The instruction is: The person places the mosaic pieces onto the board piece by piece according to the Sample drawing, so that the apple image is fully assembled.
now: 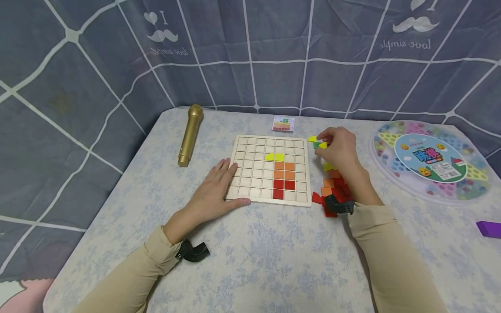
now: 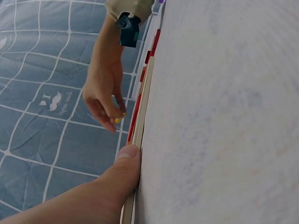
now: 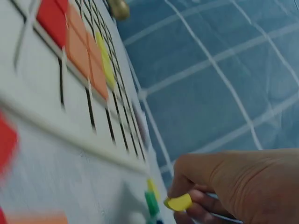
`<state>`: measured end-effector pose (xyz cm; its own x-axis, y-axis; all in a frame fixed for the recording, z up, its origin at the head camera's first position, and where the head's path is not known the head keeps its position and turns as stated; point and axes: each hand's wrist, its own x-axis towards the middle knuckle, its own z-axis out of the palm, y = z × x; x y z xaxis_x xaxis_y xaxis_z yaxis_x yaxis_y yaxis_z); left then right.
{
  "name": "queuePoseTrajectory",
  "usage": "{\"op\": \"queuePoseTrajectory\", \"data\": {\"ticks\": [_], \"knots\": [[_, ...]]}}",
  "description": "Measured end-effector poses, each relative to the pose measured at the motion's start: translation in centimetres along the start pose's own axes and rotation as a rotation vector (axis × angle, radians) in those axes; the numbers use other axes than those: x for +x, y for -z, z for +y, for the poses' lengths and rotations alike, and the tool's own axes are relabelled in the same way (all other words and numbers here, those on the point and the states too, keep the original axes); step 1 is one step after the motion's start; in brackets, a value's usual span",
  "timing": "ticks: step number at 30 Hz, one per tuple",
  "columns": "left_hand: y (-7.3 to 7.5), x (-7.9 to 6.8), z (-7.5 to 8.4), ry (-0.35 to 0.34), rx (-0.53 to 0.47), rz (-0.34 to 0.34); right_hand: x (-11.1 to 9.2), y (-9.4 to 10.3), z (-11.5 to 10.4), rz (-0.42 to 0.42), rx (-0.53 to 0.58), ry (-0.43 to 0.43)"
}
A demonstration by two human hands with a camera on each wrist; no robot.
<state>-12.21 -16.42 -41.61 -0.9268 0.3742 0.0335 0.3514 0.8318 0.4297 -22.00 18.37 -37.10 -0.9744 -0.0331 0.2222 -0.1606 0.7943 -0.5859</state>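
A wooden grid board (image 1: pixel 250 174) lies on the table, with red tiles (image 1: pixel 278 189), orange tiles (image 1: pixel 289 174) and two yellow tiles (image 1: pixel 279 157) in its squares. My left hand (image 1: pixel 213 193) rests at the board's left side, fingers spread, the thumb (image 2: pixel 124 172) along its near edge. Just right of the board's far right corner, my right hand (image 1: pixel 342 150) pinches a small yellow tile (image 3: pixel 179 202) between thumb and fingers. Beside that tile are a green tile (image 3: pixel 151 203) and another yellow piece (image 1: pixel 312 139). Loose red and orange tiles (image 1: pixel 328 184) lie under the right wrist, partly hidden.
Behind the board lies a small picture card (image 1: pixel 283 124). A gold microphone (image 1: pixel 190 135) lies at the left. To the right are a round clear game case (image 1: pixel 395 182) with a blue label and a purple block (image 1: pixel 489 229). A grey curtain (image 1: pixel 282 82) hangs behind the table.
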Motion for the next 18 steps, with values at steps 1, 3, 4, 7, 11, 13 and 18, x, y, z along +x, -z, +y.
{"op": "queuePoseTrajectory", "data": {"ticks": [1,3,4,7,11,13,18], "knots": [[0.0,0.0,0.0,0.0,0.0,0.0,0.0,-0.2,-0.5,-0.023,0.001,0.033],[0.0,0.0,0.0,-0.002,0.0,0.002,0.0,-0.8,-1.3,-0.073,0.0,0.093],[0.0,0.0,0.0,-0.002,-0.001,0.002,0.0,-1.2,-1.7,-0.103,0.002,0.117],[0.0,0.0,0.0,0.0,-0.003,0.002,-0.1,-2.3,-2.6,-0.188,0.015,0.162],[0.0,0.0,0.0,0.002,-0.004,-0.001,-0.4,-3.3,-3.1,-0.281,0.042,0.179],[0.0,0.0,0.0,0.002,-0.003,-0.003,-0.5,-3.5,-3.1,-0.305,0.059,0.176],[0.0,0.0,0.0,0.005,-0.003,-0.005,-0.4,-3.2,-3.1,-0.339,0.105,0.154]]}}
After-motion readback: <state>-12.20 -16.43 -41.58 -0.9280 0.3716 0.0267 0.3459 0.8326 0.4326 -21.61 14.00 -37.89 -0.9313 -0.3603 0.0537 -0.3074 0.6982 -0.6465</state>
